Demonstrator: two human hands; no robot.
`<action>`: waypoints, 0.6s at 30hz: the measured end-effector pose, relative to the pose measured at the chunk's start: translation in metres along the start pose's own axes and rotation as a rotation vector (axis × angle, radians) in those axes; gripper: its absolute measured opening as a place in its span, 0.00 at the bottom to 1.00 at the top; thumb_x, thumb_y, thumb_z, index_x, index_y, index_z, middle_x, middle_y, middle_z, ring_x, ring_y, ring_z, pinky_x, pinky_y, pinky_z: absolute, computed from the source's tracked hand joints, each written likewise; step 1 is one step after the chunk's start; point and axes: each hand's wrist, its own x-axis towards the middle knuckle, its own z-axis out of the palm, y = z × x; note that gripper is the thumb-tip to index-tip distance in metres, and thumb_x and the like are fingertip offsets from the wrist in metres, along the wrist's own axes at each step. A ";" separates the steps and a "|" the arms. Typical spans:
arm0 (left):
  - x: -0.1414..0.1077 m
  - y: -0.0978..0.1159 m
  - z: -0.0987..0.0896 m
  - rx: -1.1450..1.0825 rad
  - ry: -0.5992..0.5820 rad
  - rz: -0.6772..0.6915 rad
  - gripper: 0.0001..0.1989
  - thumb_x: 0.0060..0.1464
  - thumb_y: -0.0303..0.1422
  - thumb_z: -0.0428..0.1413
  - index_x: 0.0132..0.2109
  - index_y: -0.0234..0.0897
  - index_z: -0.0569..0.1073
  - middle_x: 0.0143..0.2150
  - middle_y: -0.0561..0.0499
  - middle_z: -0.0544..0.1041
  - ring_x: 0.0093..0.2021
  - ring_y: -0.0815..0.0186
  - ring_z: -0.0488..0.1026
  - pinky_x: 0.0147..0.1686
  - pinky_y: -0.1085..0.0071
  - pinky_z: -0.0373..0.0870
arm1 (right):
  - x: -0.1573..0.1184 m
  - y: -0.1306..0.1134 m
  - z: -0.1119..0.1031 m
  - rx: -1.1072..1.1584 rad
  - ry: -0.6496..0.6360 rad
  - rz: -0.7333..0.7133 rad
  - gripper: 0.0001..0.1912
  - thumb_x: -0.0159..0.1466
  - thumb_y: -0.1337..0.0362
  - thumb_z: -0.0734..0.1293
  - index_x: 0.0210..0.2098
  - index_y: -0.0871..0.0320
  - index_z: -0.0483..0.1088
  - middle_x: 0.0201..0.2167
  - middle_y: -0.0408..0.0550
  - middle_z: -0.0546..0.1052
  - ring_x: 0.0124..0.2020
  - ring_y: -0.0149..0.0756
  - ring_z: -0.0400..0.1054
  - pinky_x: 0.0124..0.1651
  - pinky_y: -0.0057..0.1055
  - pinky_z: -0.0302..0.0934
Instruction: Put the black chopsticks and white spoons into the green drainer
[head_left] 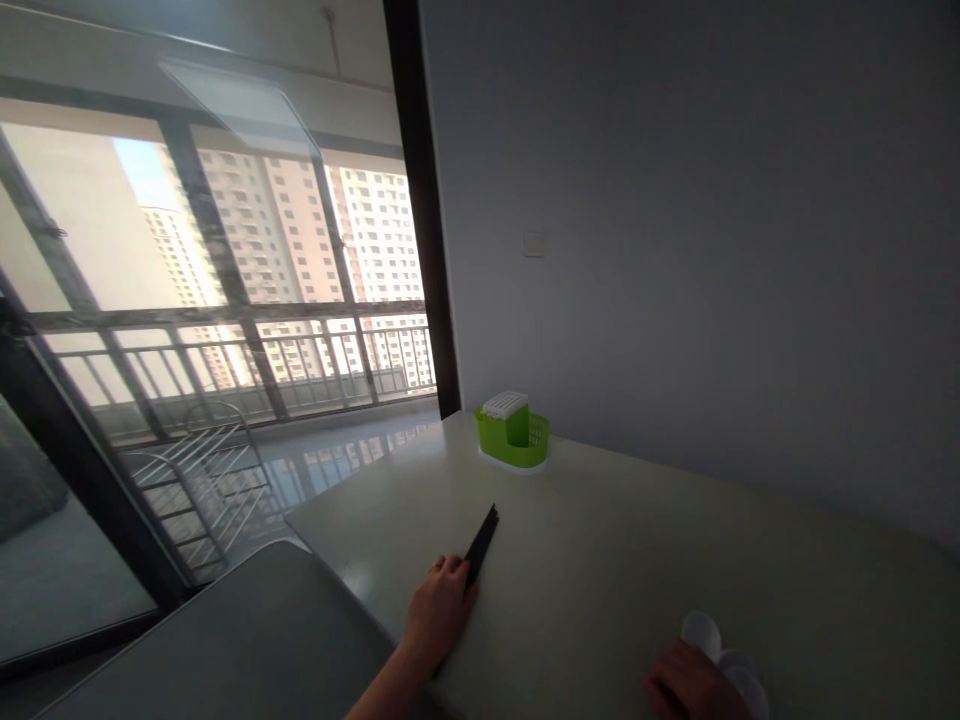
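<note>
My left hand (pixel 442 605) is closed around a narrow bundle of black chopsticks (pixel 482 542) low over the table's left part; their far ends point away from me, and a short end shows below the wrist. At the bottom edge of the view, my right hand (pixel 694 682) has its fingers curled beside several whitish round-ended pieces (pixel 701 632). These stick out past the hand on its far and right sides. Their exact kind is unclear, and the hand partly hides them.
A green utensil holder (pixel 514 450) with a white slotted top and white base stands at the table's (pixel 600 540) far corner by the wall. A grey surface (pixel 247 630) lies at left. Beyond the dark-framed glass door stands a metal rack (pixel 202 480).
</note>
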 end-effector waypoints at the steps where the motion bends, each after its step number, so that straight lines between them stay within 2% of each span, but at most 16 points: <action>1: -0.008 0.015 0.002 -0.020 -0.007 0.026 0.14 0.56 0.33 0.48 0.48 0.38 0.72 0.49 0.48 0.71 0.52 0.62 0.65 0.48 0.69 0.65 | -0.001 -0.001 0.000 0.010 -0.018 0.015 0.12 0.63 0.68 0.58 0.24 0.55 0.64 0.21 0.42 0.71 0.25 0.33 0.67 0.32 0.30 0.59; 5: -0.036 0.072 0.010 -0.064 -0.068 0.109 0.15 0.55 0.32 0.49 0.49 0.38 0.71 0.51 0.48 0.71 0.54 0.61 0.64 0.52 0.68 0.64 | -0.002 -0.004 -0.001 0.051 -0.091 0.079 0.12 0.64 0.68 0.58 0.24 0.56 0.63 0.22 0.43 0.71 0.27 0.34 0.66 0.34 0.31 0.58; 9: -0.053 0.112 0.025 -0.071 -0.105 0.224 0.17 0.54 0.33 0.51 0.51 0.38 0.71 0.53 0.47 0.70 0.55 0.58 0.63 0.54 0.66 0.64 | 0.001 -0.010 -0.006 0.089 -0.148 0.152 0.12 0.65 0.67 0.58 0.24 0.57 0.63 0.24 0.44 0.71 0.28 0.35 0.66 0.34 0.31 0.56; 13: -0.062 0.137 0.051 -0.090 -0.112 0.296 0.18 0.54 0.36 0.51 0.52 0.39 0.70 0.53 0.46 0.70 0.54 0.55 0.64 0.50 0.66 0.68 | 0.003 -0.013 -0.007 0.102 -0.149 0.206 0.12 0.65 0.67 0.59 0.23 0.57 0.61 0.24 0.43 0.70 0.29 0.35 0.64 0.35 0.31 0.54; 18: -0.064 0.155 0.080 -0.076 -0.126 0.357 0.20 0.50 0.38 0.55 0.51 0.39 0.70 0.51 0.41 0.70 0.53 0.50 0.66 0.42 0.63 0.74 | 0.002 -0.016 -0.003 0.133 -0.105 0.226 0.13 0.65 0.65 0.58 0.23 0.56 0.60 0.23 0.42 0.69 0.28 0.34 0.63 0.34 0.31 0.53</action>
